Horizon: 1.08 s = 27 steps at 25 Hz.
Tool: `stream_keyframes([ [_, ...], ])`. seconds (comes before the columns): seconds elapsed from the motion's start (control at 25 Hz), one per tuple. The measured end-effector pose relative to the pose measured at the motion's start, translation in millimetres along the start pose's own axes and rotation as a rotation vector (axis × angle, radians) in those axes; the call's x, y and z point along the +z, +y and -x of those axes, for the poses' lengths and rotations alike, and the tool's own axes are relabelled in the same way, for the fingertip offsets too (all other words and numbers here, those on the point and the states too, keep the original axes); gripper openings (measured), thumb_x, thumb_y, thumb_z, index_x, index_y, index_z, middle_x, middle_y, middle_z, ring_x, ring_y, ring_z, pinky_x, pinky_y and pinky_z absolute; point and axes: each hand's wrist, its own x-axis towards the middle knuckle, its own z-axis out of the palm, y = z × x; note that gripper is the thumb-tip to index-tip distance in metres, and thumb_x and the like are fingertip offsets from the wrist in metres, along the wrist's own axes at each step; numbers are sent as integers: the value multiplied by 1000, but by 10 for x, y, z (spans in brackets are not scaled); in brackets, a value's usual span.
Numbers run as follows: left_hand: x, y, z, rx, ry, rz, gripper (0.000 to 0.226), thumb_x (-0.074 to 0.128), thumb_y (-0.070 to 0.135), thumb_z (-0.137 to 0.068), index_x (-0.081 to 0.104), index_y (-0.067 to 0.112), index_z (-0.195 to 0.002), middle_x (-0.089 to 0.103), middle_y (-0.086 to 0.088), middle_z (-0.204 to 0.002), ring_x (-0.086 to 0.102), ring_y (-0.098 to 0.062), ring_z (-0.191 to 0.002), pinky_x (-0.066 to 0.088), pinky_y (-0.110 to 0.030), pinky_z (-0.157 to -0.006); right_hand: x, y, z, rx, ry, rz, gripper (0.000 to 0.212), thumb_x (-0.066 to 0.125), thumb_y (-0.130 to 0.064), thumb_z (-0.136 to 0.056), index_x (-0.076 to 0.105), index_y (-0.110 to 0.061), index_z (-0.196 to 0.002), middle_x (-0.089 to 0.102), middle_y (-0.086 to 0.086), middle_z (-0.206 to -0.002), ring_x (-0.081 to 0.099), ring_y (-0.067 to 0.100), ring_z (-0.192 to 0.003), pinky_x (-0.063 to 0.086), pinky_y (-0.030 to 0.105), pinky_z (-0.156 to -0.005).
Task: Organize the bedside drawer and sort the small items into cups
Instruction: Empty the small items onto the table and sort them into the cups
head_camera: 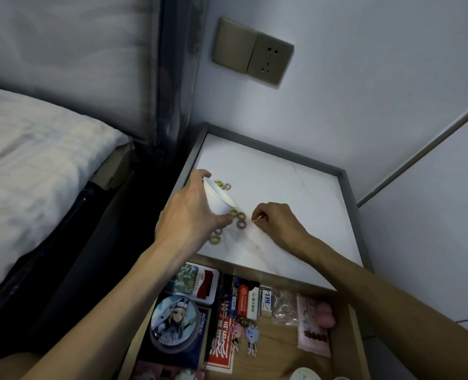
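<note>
Closest to the camera is the open drawer [355, 335], pulled out just in front of the nightstand top [282, 182] and pretty packed. There's a round badge [172, 322] with an anime character on the left. A red packet [222, 344] lies beside it, with a couple of keychains [245, 337] on top. A row of erasers [254, 298] lines the edge nearest the nightstand top, and a pink pouch [312, 330] is over on the right. The rim of a second cup [304, 374] peeks in at the drawer's near right corner.

Both arms reach over the drawer onto the nightstand top. The left hand [191, 212] is at the top's left side, with fingers and thumb wrapped around a white paper cup [216, 198]. The cup is tipped well over, its mouth pointing away from the person. I can't tell if it actually touches the surface. The right hand [278, 222] is around the middle of the top, resting on it with the fingers curled in. It's pinching a thin yellowish bit [257, 218]; no idea what that is, too small.

Small rings [239, 224] in green, pink and purplish colours are scattered on the top. A few lie between the two hands, a couple just under the left hand's fingers, and two more just past the cup's mouth.

Beyond the nightstand top, a tan wall socket [252, 52] sits up on the wall. Left of it is the bed [35, 160] with pale sheets.
</note>
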Motion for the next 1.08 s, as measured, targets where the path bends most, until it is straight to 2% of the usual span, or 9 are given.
stream_keyframes([
  [0.16,10,18,28,6,-27,-11,87,86,34,-69,34,25,-138,58,-4,-126,60,-26,-107,55,-39,-83,-289,-197,17,85,54,-265,9,68,-5,-88,73,-12,-91,70,1,-80,65,7,-62,50,16,-61],
  [0.28,26,22,33,13,-45,-35,88,86,37,-68,34,26,-138,60,-2,-124,59,-24,-107,48,-33,-77,-584,-602,15,-44,13,-549,11,71,-2,-84,73,-11,-91,73,1,-82,70,11,-71,57,27,-71],
  [0.48,8,17,45,40,-14,-27,83,86,33,-68,36,27,-135,64,2,-119,64,-22,-100,53,-36,-81,-686,-1029,23,-300,-220,-392,33,67,0,-87,72,-19,-113,75,-1,-102,71,13,-90,56,25,-73],
  [0.64,-63,-17,23,13,32,14,85,87,34,-67,37,27,-134,62,1,-117,62,-25,-101,54,-41,-80,-705,-859,-84,-151,-44,-736,20,64,0,-91,71,-11,-106,74,10,-99,69,14,-86,55,26,-73],
  [0.72,-115,-69,-22,-15,74,40,85,88,32,-66,38,27,-134,60,2,-114,59,-22,-99,50,-36,-76,-570,-688,-157,-67,26,-529,21,72,-11,-88,72,-15,-109,71,0,-95,65,8,-79,49,28,-72],
  [0.8,-177,-116,-57,-45,106,56,84,88,32,-67,38,26,-134,57,3,-113,54,-17,-96,45,-32,-74,-354,-531,-181,-44,-115,-202,48,82,-22,-78,66,-24,-123,61,-5,-106,57,7,-83,43,26,-76],
  [0.88,-226,-150,-67,-61,129,68,86,88,34,-66,37,26,-135,58,0,-117,52,-18,-98,47,-35,-78,-162,-442,-172,-106,-217,-63,58,85,-18,-73,64,-25,-127,52,-5,-109,52,11,-89,43,26,-77],
  [0.96,-259,-175,-71,-61,149,74,87,88,35,-66,37,26,-136,59,-2,-119,54,-20,-100,49,-38,-81,-37,-405,-173,-182,-167,-117,46,84,-12,-73,70,-22,-116,54,-6,-101,54,14,-87,46,27,-77],
  [1.08,-281,-187,-81,-58,156,73,86,88,35,-66,37,26,-136,58,-2,-119,54,-20,-100,50,-39,-82,43,-387,-183,-197,-87,-166,17,81,-19,-79,74,-23,-94,60,-3,-94,57,13,-84,46,26,-75],
])
